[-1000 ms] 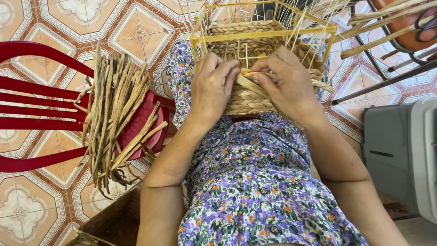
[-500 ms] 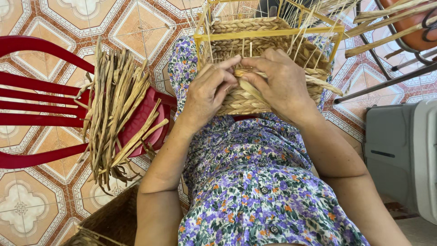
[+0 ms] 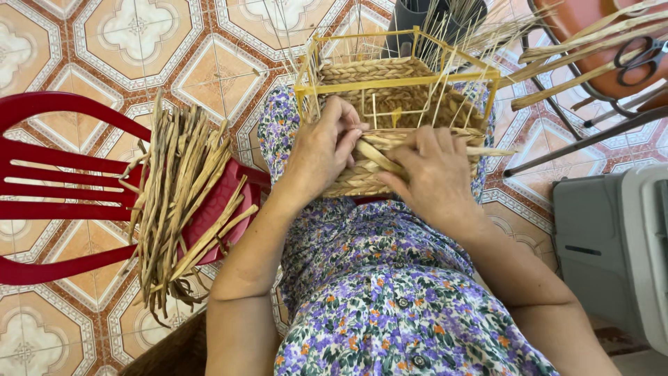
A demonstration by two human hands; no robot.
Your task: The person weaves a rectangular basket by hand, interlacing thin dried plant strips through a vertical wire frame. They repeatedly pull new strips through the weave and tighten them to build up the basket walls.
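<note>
Half-woven straw basket on a yellow wire frame (image 3: 390, 132), sat on the lap

The lower walls are already braided in tan plaits, while thin uprights are left poking out the open top. It's tipped a bit toward the wearer. A flat, pale loose straw strand (image 3: 379, 157) is laid slanting across the near wall, just under the rim.

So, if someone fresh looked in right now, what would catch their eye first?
Probably the half-woven basket on its yellow frame, resting on the flowered lap at top centre, with the left hand and right hand pressed to its near wall, fingers working a flat straw strand. Next, the bundle of dried straw lying across the red plastic chair at left.
</note>
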